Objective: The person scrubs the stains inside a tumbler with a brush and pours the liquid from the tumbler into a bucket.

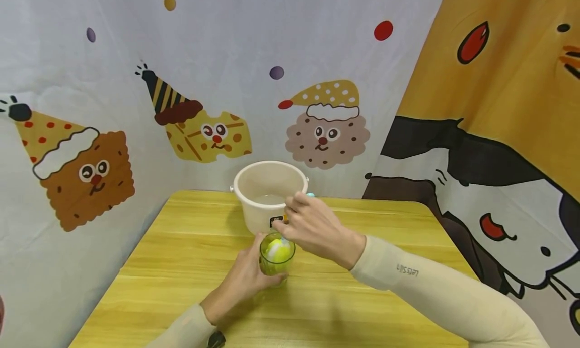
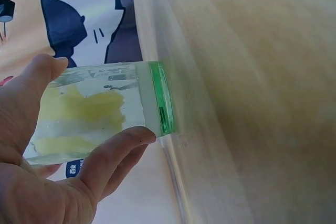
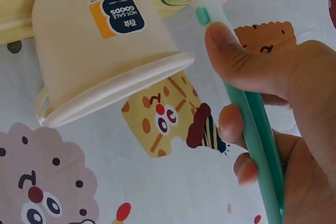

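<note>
A clear green-tinted drinking glass [image 1: 271, 269] stands near the table's middle, in front of the bucket. My left hand [image 1: 242, 273] grips it around the side, thumb and fingers on opposite walls in the left wrist view. Inside it sits the yellow and white sponge head of a cup brush [image 1: 278, 249], pressed close to the wall. My right hand [image 1: 317, 230] holds the brush by its teal handle [image 3: 253, 129], with the thumb along it and the fingers curled round. The handle's far end sticks out past the right hand.
A cream bucket [image 1: 254, 214] with a label on its front stands at the table's far edge, just beyond the glass. The wooden table [image 1: 181, 267] ends at a cartoon-printed curtain [image 1: 217, 46] behind and to the sides.
</note>
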Motion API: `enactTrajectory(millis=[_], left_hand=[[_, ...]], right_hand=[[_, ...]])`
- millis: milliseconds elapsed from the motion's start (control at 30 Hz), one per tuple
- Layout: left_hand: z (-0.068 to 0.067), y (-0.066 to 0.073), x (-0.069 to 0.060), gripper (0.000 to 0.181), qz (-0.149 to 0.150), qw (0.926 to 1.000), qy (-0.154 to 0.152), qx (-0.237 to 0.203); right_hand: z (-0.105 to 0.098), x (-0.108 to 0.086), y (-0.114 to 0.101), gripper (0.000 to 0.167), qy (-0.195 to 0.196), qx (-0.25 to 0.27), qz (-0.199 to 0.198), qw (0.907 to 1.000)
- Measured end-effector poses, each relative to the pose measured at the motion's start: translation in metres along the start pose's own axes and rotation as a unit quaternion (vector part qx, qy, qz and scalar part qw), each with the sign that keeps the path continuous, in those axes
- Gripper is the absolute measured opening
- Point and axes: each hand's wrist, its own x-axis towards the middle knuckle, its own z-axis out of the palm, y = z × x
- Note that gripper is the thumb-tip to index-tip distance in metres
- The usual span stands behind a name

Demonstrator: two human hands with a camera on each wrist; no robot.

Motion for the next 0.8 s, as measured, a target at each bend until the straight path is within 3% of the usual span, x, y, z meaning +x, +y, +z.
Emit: enactTrajectory(millis=[267, 800], left_hand=[[0.0015, 0.0009, 0.0005, 0.102, 0.003, 1.0, 0.006, -0.001], [0.0015, 0.0015, -0.0007, 0.104, 0.001, 0.9999, 0.01, 0.011]], right_hand=[[-0.0023, -0.0029, 0.0038, 0.013, -0.037, -0.013, -0.013, 0.9991], [-0.0057, -0.0057, 0.0089, 0.031, -0.07, 0.021, -0.024, 0.997]])
